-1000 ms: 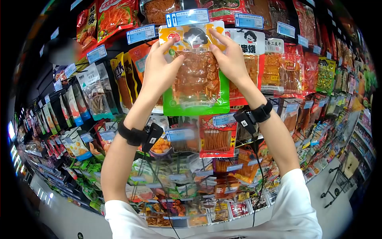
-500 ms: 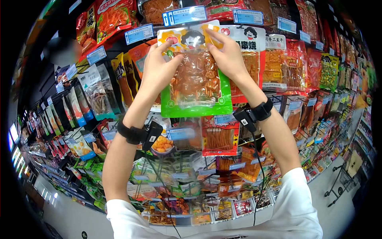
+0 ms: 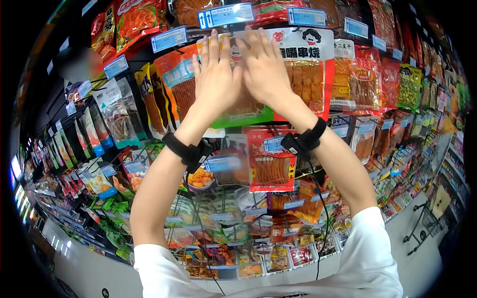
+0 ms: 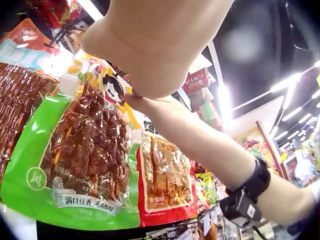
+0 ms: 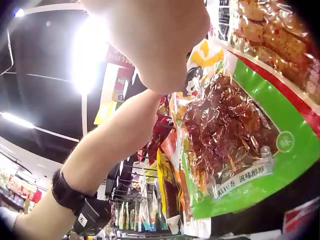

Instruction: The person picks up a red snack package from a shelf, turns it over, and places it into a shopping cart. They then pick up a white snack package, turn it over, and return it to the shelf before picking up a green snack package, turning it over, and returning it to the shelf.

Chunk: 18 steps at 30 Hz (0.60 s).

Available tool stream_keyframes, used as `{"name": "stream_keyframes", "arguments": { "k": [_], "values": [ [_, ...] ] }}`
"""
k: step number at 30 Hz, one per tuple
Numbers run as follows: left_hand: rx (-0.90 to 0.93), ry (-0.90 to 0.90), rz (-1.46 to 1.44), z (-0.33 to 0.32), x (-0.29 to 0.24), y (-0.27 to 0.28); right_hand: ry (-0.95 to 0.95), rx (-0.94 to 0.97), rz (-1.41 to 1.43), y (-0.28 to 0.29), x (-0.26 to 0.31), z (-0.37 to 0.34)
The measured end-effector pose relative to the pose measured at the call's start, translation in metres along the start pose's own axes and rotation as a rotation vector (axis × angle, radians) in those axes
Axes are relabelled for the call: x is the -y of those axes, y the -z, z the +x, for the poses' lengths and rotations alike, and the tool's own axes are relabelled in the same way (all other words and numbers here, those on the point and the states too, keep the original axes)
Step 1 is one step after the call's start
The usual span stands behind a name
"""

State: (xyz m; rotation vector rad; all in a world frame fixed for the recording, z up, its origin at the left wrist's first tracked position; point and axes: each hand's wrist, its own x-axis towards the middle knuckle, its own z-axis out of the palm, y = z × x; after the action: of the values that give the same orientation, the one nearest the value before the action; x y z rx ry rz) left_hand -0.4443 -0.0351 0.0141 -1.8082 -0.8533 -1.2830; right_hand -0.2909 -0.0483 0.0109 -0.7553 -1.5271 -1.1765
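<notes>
A green-bordered snack bag (image 3: 246, 120) with brown pieces behind its clear window hangs on the rack, mostly covered by both hands in the head view. My left hand (image 3: 217, 82) lies over its left half, fingers straight and pointing up. Beside it my right hand (image 3: 267, 74) spreads over the right half, fingers also extended, the two thumbs close together. From the left wrist view the snack bag (image 4: 92, 145) hangs upright with its window full of skewered pieces. The right wrist view shows the snack bag (image 5: 230, 130) from the other side, the hand's heel near its top.
An orange bag (image 3: 179, 82) hangs to the left and a white-and-red bag (image 3: 310, 64) to the right. Blue price tags (image 3: 226, 16) jut out above. Below hangs a red bag (image 3: 271, 164). A shopping cart (image 3: 425, 226) stands on the floor at right.
Both hands had gripped the bag's upper sides; now they have let go and lie flat over its front. The bag sits farther back and higher, among the neighbouring bags.
</notes>
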Motion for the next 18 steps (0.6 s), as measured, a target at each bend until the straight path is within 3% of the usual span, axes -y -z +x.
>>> {"name": "stream_keyframes", "arguments": {
  "k": [9, 12, 16, 18],
  "values": [
    [0.177, -0.032, 0.057, -0.022, 0.009, -0.025, -0.003, 0.157, -0.018, -0.025, 0.000, -0.039],
    [0.336, -0.015, 0.020, -0.038, 0.006, -0.010, -0.022, 0.263, 0.037, -0.013, 0.010, -0.057],
    [0.499, -0.058, -0.244, -0.075, 0.002, 0.040, -0.022, 0.383, 0.173, 0.040, 0.037, -0.078],
    [0.626, 0.078, -0.215, -0.104, -0.016, 0.074, -0.046, 0.459, 0.298, 0.071, 0.053, -0.094]
  ]
}}
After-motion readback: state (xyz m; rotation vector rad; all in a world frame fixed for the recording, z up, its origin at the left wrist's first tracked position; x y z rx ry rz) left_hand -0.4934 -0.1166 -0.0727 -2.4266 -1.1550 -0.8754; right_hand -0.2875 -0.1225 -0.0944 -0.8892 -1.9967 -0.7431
